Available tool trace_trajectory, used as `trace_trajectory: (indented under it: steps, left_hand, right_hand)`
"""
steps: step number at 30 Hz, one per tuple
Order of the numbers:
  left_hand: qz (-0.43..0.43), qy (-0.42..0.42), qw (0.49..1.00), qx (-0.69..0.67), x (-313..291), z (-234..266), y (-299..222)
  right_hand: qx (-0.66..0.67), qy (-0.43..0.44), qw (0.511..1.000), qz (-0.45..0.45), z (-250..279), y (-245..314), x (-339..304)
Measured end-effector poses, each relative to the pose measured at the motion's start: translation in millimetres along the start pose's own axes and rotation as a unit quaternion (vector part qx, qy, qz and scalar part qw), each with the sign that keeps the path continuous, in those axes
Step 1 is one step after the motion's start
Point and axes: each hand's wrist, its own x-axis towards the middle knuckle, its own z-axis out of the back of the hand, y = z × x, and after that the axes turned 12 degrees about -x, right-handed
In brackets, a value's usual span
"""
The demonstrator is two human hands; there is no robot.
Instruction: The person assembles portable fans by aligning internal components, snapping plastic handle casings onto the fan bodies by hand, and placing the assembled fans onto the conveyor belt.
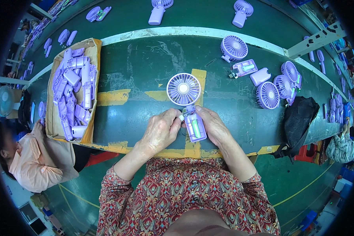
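My right grip (211, 125) is holding a round-headed lavender plastic fan (183, 89), my left grip (160, 128) pinching beside it, where tugging could strain its thin dark wire (182, 134).

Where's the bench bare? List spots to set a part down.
Free: green tabletop between the cardboard box and held fan, yellow tape aside; also between held fan and the loose fans at right. Crowded: where those fans, an open housing and a black bag cluster.
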Motion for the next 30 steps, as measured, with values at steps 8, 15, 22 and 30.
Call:
trace_trajectory:
  steps: [8, 15, 22, 30]
  left_hand:
    - [-0.01, -0.039, 0.998, -0.04, -1, -14, 8]
    - [-0.001, -0.039, 0.998, -0.045, -1, -18, 15]
    - [-0.032, -0.04, 0.999, -0.006, -1, -20, 16]
    - [-0.105, -0.056, 0.992, 0.028, 0, -22, 10]
  right_hand:
    - [0.007, -0.019, 1.0, -0.004, 1, -3, -1]
    - [0.0, -0.033, 0.999, 0.001, 2, -9, 0]
    - [-0.041, -0.029, 0.998, 0.043, 4, -17, 0]
    - [-0.057, -0.017, 0.997, 0.057, 1, -13, -3]
